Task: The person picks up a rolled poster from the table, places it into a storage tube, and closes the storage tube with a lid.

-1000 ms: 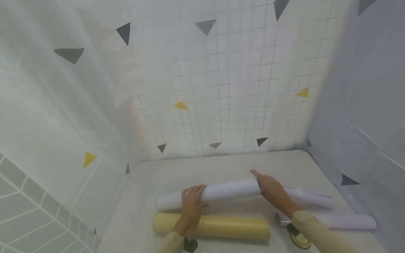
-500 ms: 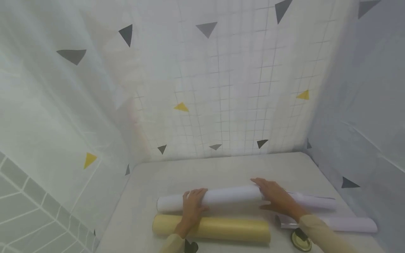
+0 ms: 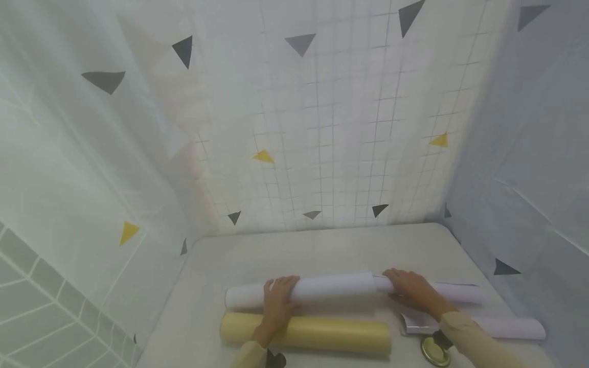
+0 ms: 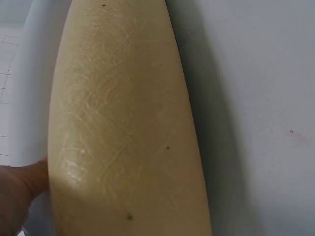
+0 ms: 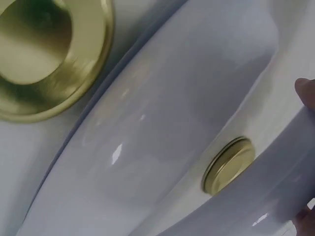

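My left hand (image 3: 277,302) grips a long white tube (image 3: 333,287), fingers over its top and thumb on the near side. In the left wrist view the thumb (image 4: 29,179) shows against that tube (image 4: 37,98), partly hidden by a yellow tube (image 4: 120,113). My right hand (image 3: 411,290) holds a thin, pale lilac roll (image 3: 460,293) near its left part. That roll meets the white tube's right end; whether it reaches inside, I cannot tell. The right wrist view shows a thumb (image 5: 307,92) and fingertip on opposite sides of the roll (image 5: 256,196).
Nearer me lies the yellow tube (image 3: 306,333), parallel to the white one. A second pale, glossy roll (image 3: 513,327) lies under the right forearm, beside a gold lid (image 3: 435,351). Another gold lid (image 5: 229,167) lies between the rolls. Patterned sheeting (image 3: 322,128) hangs behind the table (image 3: 322,243).
My right hand has left the white tube's right end, moved slightly right and nearer me, and now holds the lilac roll. My left hand stays on the white tube.
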Demonstrator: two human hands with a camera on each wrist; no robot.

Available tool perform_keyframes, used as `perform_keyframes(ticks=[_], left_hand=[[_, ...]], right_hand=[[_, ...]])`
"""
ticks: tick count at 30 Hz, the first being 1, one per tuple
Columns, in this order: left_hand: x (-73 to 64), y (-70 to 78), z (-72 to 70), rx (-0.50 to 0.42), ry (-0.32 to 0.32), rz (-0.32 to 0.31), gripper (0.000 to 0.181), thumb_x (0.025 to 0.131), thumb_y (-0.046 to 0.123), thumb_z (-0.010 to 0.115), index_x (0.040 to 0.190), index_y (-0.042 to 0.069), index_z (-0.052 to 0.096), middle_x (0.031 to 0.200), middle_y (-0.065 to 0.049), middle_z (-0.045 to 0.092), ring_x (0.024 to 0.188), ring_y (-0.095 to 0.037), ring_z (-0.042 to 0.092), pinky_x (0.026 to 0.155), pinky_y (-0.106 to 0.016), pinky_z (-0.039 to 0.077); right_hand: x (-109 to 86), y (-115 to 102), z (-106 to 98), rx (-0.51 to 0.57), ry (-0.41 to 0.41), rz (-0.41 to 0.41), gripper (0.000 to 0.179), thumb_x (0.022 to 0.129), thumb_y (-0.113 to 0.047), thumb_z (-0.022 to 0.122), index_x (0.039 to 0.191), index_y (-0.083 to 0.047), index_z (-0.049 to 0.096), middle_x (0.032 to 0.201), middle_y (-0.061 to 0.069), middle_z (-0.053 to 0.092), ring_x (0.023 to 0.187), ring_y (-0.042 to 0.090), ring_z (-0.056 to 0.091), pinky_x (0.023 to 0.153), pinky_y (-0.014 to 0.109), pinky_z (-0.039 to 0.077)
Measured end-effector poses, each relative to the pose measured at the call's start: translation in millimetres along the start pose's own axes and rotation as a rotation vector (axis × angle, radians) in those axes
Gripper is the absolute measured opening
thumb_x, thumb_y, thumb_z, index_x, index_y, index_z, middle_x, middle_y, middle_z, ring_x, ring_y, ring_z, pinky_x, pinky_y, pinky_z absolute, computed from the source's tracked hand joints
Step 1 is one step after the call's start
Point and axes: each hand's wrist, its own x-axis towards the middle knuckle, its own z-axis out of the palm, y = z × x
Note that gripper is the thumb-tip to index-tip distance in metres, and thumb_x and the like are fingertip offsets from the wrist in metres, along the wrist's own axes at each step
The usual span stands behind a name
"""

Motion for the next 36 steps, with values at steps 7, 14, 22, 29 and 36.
perform_keyframes(ticks=[7, 14, 22, 29, 36], left_hand=[[1.7, 3.7, 1.3, -0.008, 0.01, 0.009, 0.069, 0.066, 0.024, 0.091, 0.13, 0.014, 0.067, 0.13, -0.001, 0.073, 0.12, -0.025, 0.064, 0.107, -0.061, 0.041], [2.3, 6.2, -1.0, -0.014, 0.001, -0.008, 0.068, 0.067, 0.023, 0.09, 0.13, 0.013, 0.067, 0.13, -0.002, 0.073, 0.121, -0.026, 0.064, 0.108, -0.062, 0.041], [0.5, 6.1, 2.1, -0.003, 0.035, 0.007, 0.069, 0.064, 0.023, 0.091, 0.128, 0.014, 0.067, 0.128, -0.001, 0.073, 0.119, -0.026, 0.064, 0.106, -0.063, 0.042], [-1.2, 2.4, 2.0, 0.014, 0.051, 0.005, 0.068, 0.064, 0.024, 0.091, 0.127, 0.014, 0.069, 0.127, 0.0, 0.074, 0.117, -0.025, 0.065, 0.105, -0.062, 0.043], [-4.9, -0.2, 0.6, -0.006, 0.052, 0.0, 0.067, 0.065, 0.024, 0.091, 0.127, 0.012, 0.069, 0.126, -0.003, 0.074, 0.118, -0.026, 0.065, 0.106, -0.063, 0.041]], right_hand=[[15.4, -16, -7, 0.003, -0.091, 0.074, 0.05, 0.076, -0.023, 0.087, 0.118, -0.008, 0.065, 0.106, 0.004, 0.074, 0.088, 0.021, 0.07, 0.075, 0.039, 0.059], [19.0, -23, -10, 0.038, -0.172, 0.14, 0.055, 0.078, -0.024, 0.086, 0.125, -0.006, 0.064, 0.114, 0.008, 0.074, 0.099, 0.026, 0.07, 0.085, 0.047, 0.058], [24.4, -31, -6, 0.017, -0.156, 0.144, 0.074, 0.071, -0.032, 0.091, 0.133, -0.004, 0.061, 0.111, 0.008, 0.076, 0.097, 0.025, 0.07, 0.083, 0.043, 0.055], [26.8, -32, -6, 0.056, -0.207, 0.146, 0.081, 0.07, -0.037, 0.091, 0.137, -0.006, 0.058, 0.112, 0.007, 0.075, 0.097, 0.025, 0.069, 0.084, 0.044, 0.054], [11.9, -17, 3, 0.081, -0.133, 0.056, 0.082, 0.069, -0.036, 0.091, 0.135, -0.002, 0.058, 0.121, 0.014, 0.072, 0.104, 0.032, 0.069, 0.09, 0.053, 0.056]])
